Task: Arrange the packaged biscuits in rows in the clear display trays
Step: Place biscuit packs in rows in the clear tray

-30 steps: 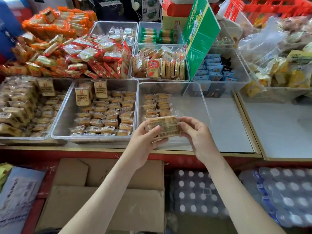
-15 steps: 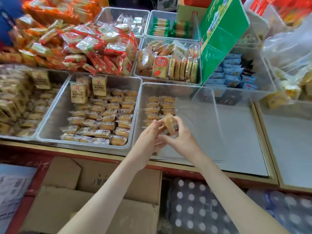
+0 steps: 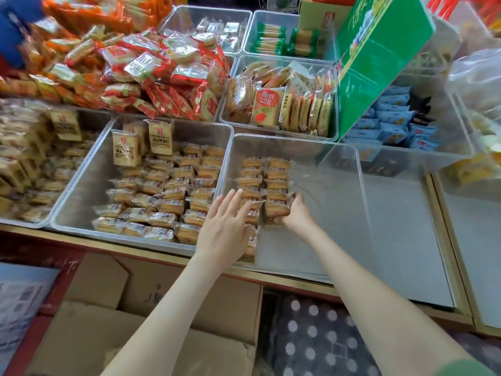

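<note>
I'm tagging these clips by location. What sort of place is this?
Most likely a small shop's snack counter. Clear display trays hold rows of wrapped biscuits, red snack packets are heaped behind them, and cardboard cartons sit below the counter edge.

A grey counter top (image 3: 406,226) runs across the stall, divided by thin wood-coloured strips (image 3: 445,240) and fronted by a dark red panel (image 3: 40,255). Below it sit an open cardboard box (image 3: 162,308) and, just beside it on the right, a shrink-wrapped pack of white-capped bottles (image 3: 311,337). 1 green carton (image 3: 379,58) leans at the back. The light is soft and even.
</note>
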### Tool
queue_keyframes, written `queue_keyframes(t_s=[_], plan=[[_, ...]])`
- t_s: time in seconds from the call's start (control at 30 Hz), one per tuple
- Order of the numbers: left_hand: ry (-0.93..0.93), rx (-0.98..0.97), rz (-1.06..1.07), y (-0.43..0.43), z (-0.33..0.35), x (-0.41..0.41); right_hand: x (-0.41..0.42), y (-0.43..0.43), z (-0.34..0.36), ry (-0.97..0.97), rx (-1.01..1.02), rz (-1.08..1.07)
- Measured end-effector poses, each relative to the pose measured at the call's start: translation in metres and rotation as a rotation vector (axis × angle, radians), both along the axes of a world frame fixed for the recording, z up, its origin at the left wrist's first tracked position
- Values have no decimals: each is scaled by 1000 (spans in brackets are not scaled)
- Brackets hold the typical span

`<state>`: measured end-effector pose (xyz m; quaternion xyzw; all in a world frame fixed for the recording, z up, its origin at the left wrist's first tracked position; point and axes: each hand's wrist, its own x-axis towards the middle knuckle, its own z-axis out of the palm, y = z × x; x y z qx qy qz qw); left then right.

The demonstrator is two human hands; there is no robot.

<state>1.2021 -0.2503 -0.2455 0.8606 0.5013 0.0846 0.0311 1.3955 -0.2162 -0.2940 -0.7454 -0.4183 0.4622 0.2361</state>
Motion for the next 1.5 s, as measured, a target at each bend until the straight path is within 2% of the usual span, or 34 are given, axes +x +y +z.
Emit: queue_keyframes(t_s=[0.1, 0.2, 0.3, 0.37, 0.43, 0.5, 0.57, 0.63, 0.8, 0.93, 1.03, 1.23, 1.37, 1.5], plan=[[-41, -2, 25, -2, 1, 1, -6, -5, -4, -4, -27, 79], [-224, -72, 33, -5, 6, 1, -7, -7, 9, 117, -99, -21], [-485, -118, 110, 0, 20, -11, -7, -8, 35, -86, -93, -29], [-556, -44, 225, 16, 30, -33, -19, -5, 60, -273, 86, -52], [-526, -23, 370, 39, 39, -64, -45, 0, 82, -402, 376, -52], [-394, -65, 528, 68, 45, -101, -83, 12, 97, -455, 628, 9], [-265, -115, 640, 97, 43, -137, -126, 33, 100, -458, 703, 134], [-191, -173, 687, 123, 35, -164, -170, 61, 92, -460, 665, 251], [-138, -251, 604, 166, 3, -186, -254, 128, 48, -594, 481, 320], [-162, -202, 557, 185, -17, -187, -281, 154, 38, -588, 386, 241], [-228, -188, 538, 189, -18, -192, -290, 166, 34, -580, 426, 169], [-396, -394, 516, 165, 19, -208, -300, 181, 39, -587, 417, 10], [-546, -343, 484, 138, 38, -227, -299, 165, 58, -536, 490, 9], [-603, -268, 422, 117, 53, -228, -281, 110, 94, -423, 578, 63]])
